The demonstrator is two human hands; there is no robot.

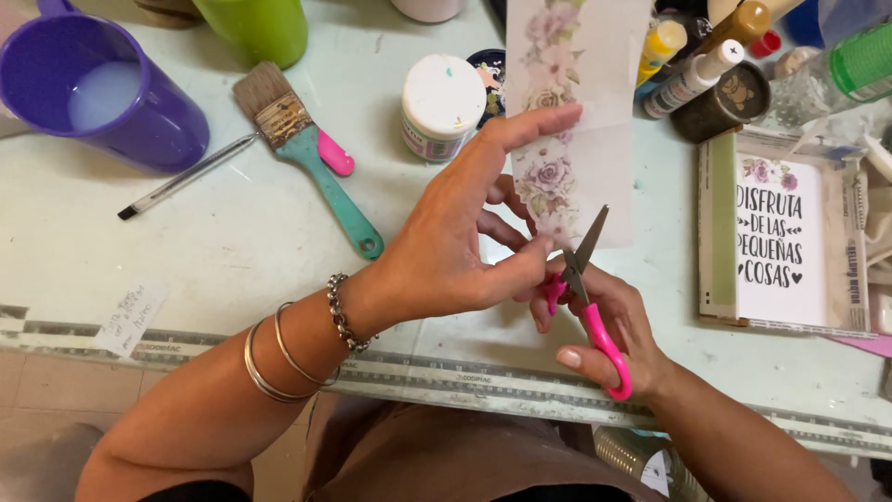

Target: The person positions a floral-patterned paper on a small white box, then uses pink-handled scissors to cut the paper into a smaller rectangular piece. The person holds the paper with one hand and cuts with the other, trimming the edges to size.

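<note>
Mid-frame, above the pale desk (232, 242), her left hand (446, 251) has its grip pinched on a floral paper strip (571, 112) held upright. The right hand (609, 325), grip closed through pink-handled scissors (587, 297), has the blades parted at the strip's lower edge. A teal-handled paintbrush (307, 149) lies at upper left beside a purple mug (102, 88).

Bright, even, soft light falls over the pale table (232, 242). Shadows are faint: a thin one lies toward 7 o'clock of the paintbrush (307, 153), a soft one under the purple cup (102, 88). Mild glare sits on the cup's liquid. Focus is sharp at centre; the 3 o'clock edge looks slightly soft.
</note>
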